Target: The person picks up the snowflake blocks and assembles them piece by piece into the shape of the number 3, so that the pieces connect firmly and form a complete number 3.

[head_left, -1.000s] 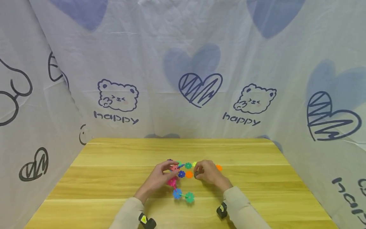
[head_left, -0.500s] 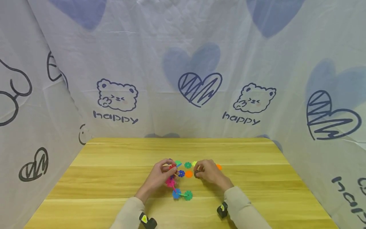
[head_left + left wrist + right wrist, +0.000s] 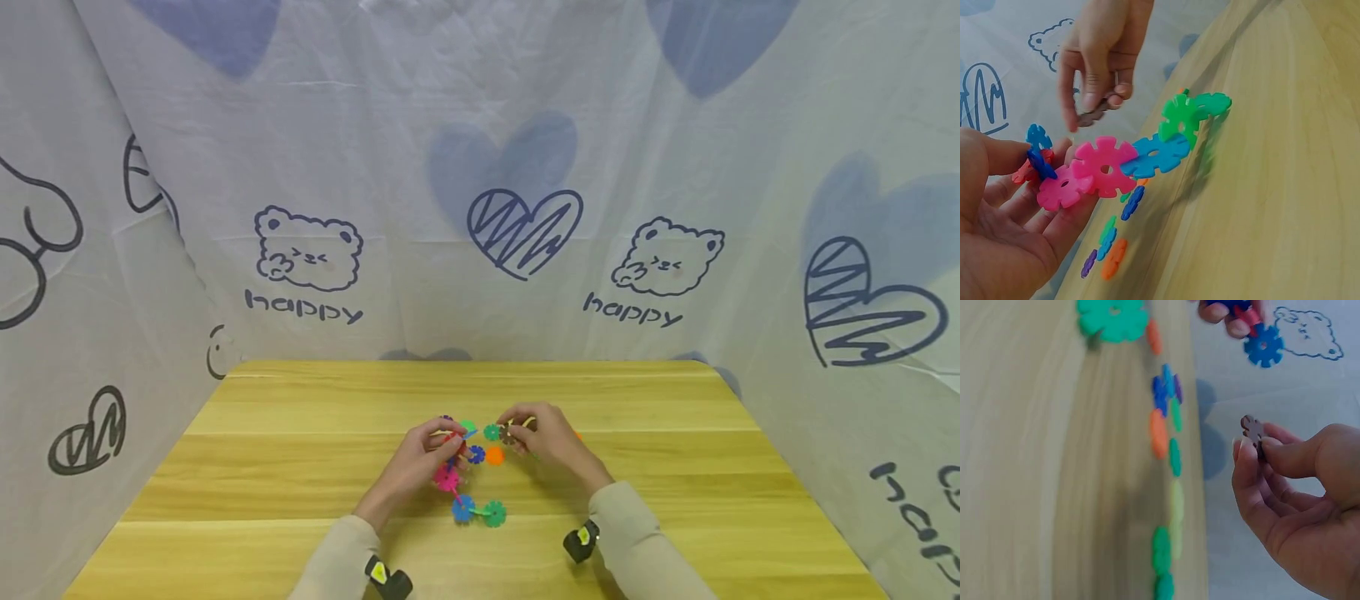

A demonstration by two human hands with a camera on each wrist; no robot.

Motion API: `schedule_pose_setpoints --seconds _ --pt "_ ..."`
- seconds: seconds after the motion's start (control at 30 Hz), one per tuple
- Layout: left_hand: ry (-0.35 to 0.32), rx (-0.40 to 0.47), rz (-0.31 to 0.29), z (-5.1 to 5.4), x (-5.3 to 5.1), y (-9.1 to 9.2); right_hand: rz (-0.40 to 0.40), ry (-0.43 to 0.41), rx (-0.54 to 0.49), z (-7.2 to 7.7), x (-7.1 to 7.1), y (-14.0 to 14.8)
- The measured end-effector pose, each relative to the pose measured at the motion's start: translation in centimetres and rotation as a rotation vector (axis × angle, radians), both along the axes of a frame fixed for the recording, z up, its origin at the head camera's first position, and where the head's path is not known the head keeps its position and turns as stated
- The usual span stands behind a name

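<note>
Nearest, wears beige sleeves (image 3: 341, 554) with a small black camera (image 3: 387, 579) at each wrist. Farther in, grips with the left hand (image 3: 415, 458) one end of a chain of flower discs (image 3: 447, 478), setting the thumb on a dark blue link (image 3: 1040, 164), and lets the rest reach back toward the body through pink and blue to green at the near end. Opposite, pinches a brown flower disc (image 3: 1252, 431) between thumb and fingers of the right hand (image 3: 553, 439), off the table (image 3: 675, 433) and apart from the chain. Between the hands, has an orange disc (image 3: 494, 456) and a dark blue disc (image 3: 476, 454) lying on the table, with a green disc (image 3: 491, 432) slightly farther back. Past the far edge, faces a white cloth (image 3: 420, 158) printed with hearts (image 3: 525, 233) and bears (image 3: 309, 250).
</note>
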State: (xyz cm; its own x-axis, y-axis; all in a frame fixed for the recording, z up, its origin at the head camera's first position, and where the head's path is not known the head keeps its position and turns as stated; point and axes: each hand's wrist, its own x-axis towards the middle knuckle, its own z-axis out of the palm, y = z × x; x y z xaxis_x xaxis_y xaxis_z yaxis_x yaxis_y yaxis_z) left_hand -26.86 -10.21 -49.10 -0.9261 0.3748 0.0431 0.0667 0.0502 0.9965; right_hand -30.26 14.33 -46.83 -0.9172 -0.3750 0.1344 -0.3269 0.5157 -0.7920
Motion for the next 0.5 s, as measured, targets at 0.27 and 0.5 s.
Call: schedule_pose_setpoints --seconds 0.27,0.5 --pt "-0.003 0.039 -0.039 0.2 -0.1 0.3 0.029 0.017 -0.077 1.4 0.5 -1.1" --pt "-0.005 0.019 -0.039 0.3 -0.1 0.5 0.051 0.000 -0.091 1.3 0.5 -1.4"
